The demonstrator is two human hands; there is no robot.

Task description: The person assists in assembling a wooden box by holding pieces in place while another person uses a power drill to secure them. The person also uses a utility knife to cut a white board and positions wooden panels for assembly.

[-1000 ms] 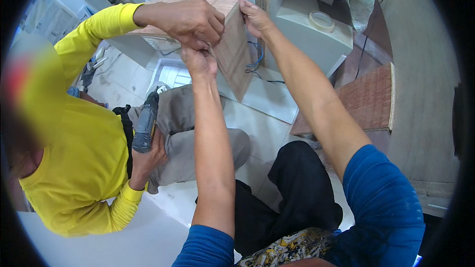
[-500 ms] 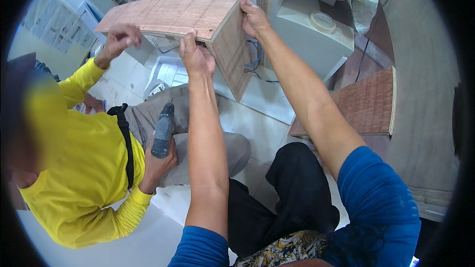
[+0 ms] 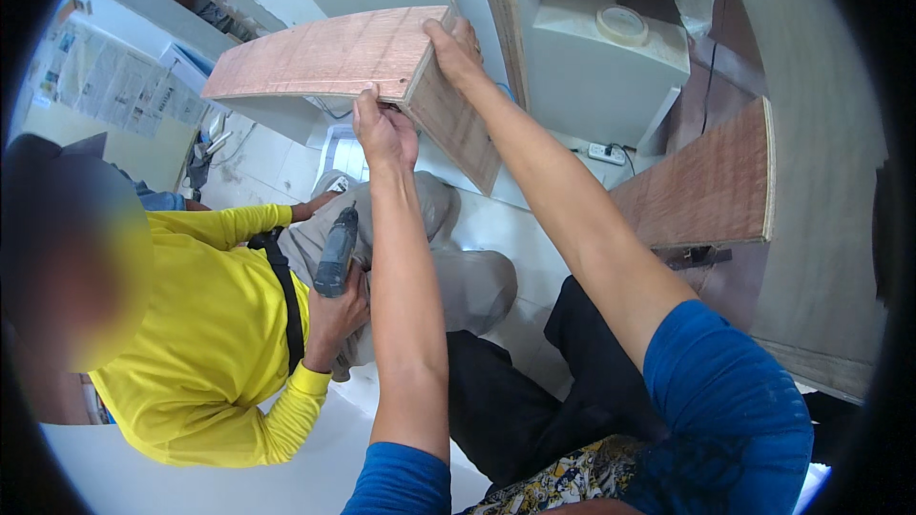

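Observation:
Ahead of me I hold up a reddish plywood frame (image 3: 324, 55), made of a long top board joined at its right end to a downward side board. My left hand (image 3: 386, 133) is closed on the near edge of the top board close to the corner, thumb above and fingers underneath. With my right hand (image 3: 456, 50) I grip the far side of the same corner, thumb on the top and fingers partly hidden behind. To my left sits a co-worker in a yellow shirt (image 3: 219, 324), holding a cordless drill (image 3: 337, 253) with the bit pointing up.
A second plywood piece (image 3: 711, 186) stands at the right beside a large brownish panel (image 3: 821, 229). Behind my right hand is a light grey cabinet (image 3: 611, 76) with a roll of tape (image 3: 621, 26) on it. A white power strip (image 3: 607, 154) lies on the floor.
The plywood frame's near corner has shifted slightly left and my right hand has moved left with it. The co-worker has lowered the raised hand from beside the board toward their knee.

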